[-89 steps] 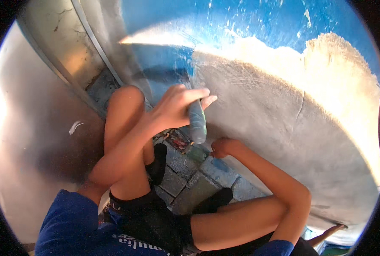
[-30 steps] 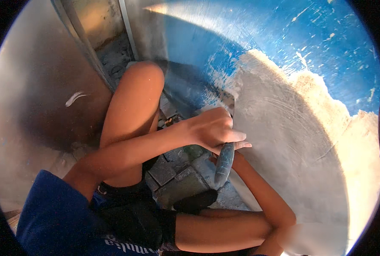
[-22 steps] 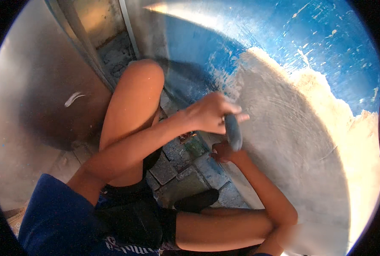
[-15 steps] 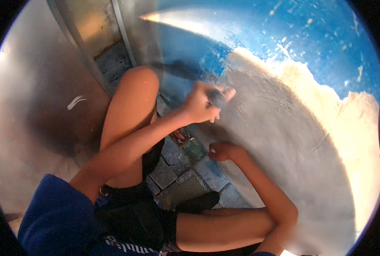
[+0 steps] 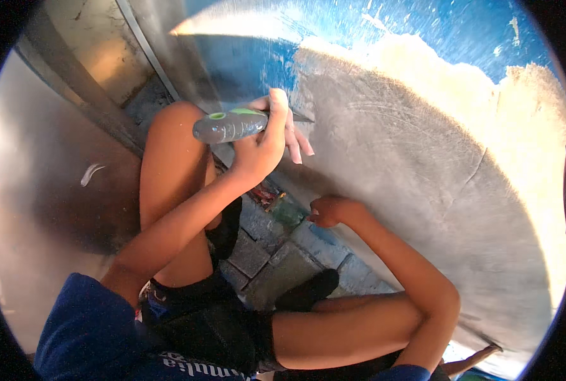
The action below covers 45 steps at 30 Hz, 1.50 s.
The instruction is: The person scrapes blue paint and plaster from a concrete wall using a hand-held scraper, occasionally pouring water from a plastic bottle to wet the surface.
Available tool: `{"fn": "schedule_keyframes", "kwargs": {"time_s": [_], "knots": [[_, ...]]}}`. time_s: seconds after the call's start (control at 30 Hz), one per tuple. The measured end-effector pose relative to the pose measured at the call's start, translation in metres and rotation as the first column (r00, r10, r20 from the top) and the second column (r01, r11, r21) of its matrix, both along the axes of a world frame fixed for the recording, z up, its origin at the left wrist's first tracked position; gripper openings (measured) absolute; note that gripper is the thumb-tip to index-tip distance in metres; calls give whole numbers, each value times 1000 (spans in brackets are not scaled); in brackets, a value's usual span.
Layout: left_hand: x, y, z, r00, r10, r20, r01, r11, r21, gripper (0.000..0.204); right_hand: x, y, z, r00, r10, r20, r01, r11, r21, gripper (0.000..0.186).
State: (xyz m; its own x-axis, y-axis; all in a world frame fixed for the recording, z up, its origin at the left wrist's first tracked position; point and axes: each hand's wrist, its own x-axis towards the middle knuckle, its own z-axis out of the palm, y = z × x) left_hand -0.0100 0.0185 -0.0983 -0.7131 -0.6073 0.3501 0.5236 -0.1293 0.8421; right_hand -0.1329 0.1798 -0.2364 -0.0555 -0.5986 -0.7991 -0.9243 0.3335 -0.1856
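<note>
My left hand (image 5: pixel 264 140) is closed around the thick handle of a scraper (image 5: pixel 229 127), grey with green parts. The handle's butt points left, over my raised left knee. A thin dark edge of its blade shows past my fingers, near the wall. That wall panel (image 5: pixel 410 146) is bare grey in the middle, with blue paint (image 5: pixel 245 73) at the upper left and along the top. Low by the foot of the wall is my right hand (image 5: pixel 332 211), fingers curled in; whether they hold anything is hidden.
Beside my right hand lies a greenish, see-through item (image 5: pixel 288 213), with reddish scraps (image 5: pixel 267 193) next to it. Paving blocks (image 5: pixel 283 273) cover the ground between my legs. A smooth metallic panel (image 5: pixel 48 209) stands close on the left. A wooden stick (image 5: pixel 477 360) shows at the lower right.
My left hand has drawn back to the left and turned, bringing the scraper's handle into side view. My right hand stays low by the wall. The whole view has shifted slightly.
</note>
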Motion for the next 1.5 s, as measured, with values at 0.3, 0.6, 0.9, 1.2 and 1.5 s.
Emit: {"fn": "schedule_keyframes", "kwargs": {"time_s": [0.3,0.6,0.9,1.2,1.5], "knots": [[6,-3,-17,996,18,-82,-37,973,-229,31,7,-8,6,1000,-15,-23,15,999,-36,49],[2,-8,-21,997,16,-79,-33,975,-218,29,-1,-11,-16,997,74,-16,-74,997,-4,47],[10,4,3,986,45,160,-6,971,-238,34,-7,10,-28,997,71,-14,-72,989,-131,45],[14,3,-10,999,44,25,-36,967,-252,30,8,3,-6,999,-39,-10,38,997,-63,50],[8,8,-15,982,88,166,-24,934,-358,30,-1,-8,-20,990,134,-34,-133,991,30,50]]}}
